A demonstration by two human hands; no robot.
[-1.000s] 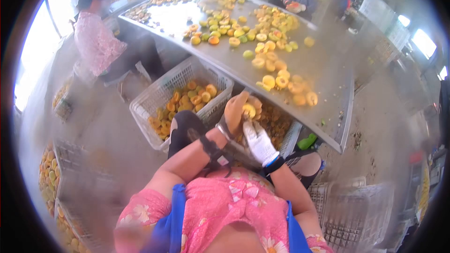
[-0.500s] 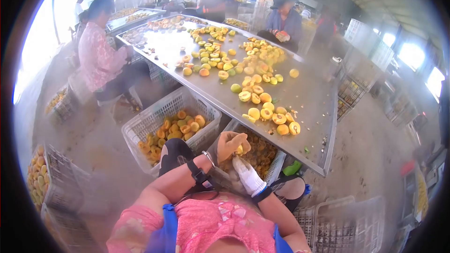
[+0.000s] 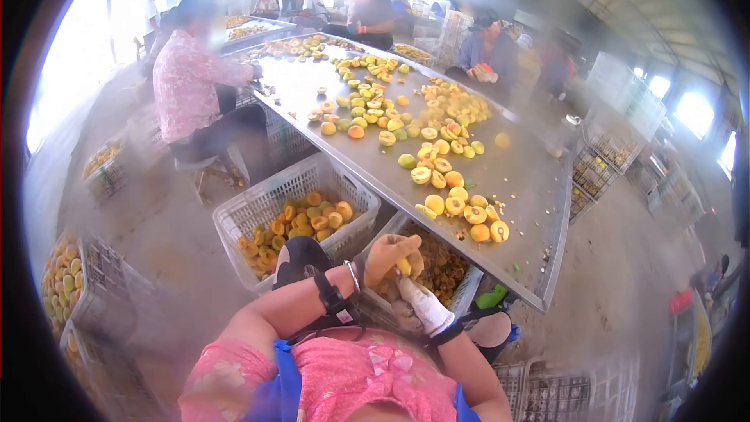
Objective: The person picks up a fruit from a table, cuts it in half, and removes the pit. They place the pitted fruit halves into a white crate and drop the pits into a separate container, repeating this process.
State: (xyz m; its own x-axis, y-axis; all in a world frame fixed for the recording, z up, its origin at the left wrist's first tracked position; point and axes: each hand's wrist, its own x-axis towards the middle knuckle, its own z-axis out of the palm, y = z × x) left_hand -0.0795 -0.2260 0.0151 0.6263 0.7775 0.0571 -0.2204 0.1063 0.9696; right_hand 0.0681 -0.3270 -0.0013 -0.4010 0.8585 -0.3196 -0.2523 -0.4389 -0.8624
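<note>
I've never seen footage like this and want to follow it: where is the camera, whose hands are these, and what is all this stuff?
There is no robot here. A person wears a camera on the head, looking forward and down, so their own arms enter from the bottom.

The left hand holds a yellow fruit piece; the fingers of the right hand, in a white glove, are close against it, though contact is hard to make out.

Ahead, a metal table carries scattered fruit, much of it halved. One crate of cut fruit stands to the left, another below the hands. Other people sit around the table.
</note>
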